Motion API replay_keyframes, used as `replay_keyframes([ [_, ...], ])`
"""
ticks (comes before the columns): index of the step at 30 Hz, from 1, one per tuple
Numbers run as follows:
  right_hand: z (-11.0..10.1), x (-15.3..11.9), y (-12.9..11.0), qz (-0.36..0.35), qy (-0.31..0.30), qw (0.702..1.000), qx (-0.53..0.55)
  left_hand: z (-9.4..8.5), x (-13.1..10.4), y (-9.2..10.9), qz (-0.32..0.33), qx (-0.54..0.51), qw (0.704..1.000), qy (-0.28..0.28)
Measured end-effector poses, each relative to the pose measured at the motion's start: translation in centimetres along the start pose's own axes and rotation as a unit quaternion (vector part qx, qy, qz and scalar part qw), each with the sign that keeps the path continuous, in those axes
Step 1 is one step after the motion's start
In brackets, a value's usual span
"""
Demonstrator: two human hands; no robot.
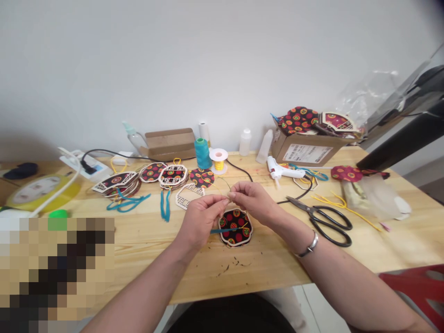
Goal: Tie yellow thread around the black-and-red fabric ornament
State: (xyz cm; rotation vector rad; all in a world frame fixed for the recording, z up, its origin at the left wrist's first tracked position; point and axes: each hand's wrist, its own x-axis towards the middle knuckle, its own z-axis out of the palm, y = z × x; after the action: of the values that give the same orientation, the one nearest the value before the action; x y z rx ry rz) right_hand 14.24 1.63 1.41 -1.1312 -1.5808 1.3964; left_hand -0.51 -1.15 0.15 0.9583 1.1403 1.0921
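My left hand (199, 219) and my right hand (255, 201) meet fingertip to fingertip above the table, both pinched on a thin yellow cord (215, 186). The cord trails back toward a white spool of yellow cord (218, 162); its end between my fingers is too small to make out. Just below my hands lies a scalloped pendant (236, 238) of black patterned fabric with a pale wooden rim. Across it run a teal cord (222, 230) and a short yellow piece. Behind my left hand rests a pale wooden lattice frame (185, 196).
Black-handled scissors (331, 222) and a white glue gun (282, 171) lie to the right. Finished pendants (173, 177) with teal tassels sit left of a teal thread cone (203, 153). A cardboard box (305, 148) of fabric pieces stands at the back right. Black cables cross the table.
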Motion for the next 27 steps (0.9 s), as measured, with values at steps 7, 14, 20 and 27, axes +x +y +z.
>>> replay_keyframes([
  [7,-0.6,0.0,0.1,0.020,-0.071,0.996,0.047,0.0,0.0,0.0,-0.006,0.002,1.000,0.001],
  [14,-0.7,0.2,0.2,0.024,-0.036,0.999,0.021,0.1,0.0,0.0,-0.012,-0.006,1.000,0.001],
  [20,-0.6,0.2,0.1,0.012,-0.027,0.999,-0.022,0.2,-0.1,0.1,-0.011,0.011,1.000,0.001],
  [27,-1.0,0.6,0.3,-0.053,0.048,0.983,-0.171,-0.5,0.4,-0.3,0.073,0.157,0.981,0.092],
])
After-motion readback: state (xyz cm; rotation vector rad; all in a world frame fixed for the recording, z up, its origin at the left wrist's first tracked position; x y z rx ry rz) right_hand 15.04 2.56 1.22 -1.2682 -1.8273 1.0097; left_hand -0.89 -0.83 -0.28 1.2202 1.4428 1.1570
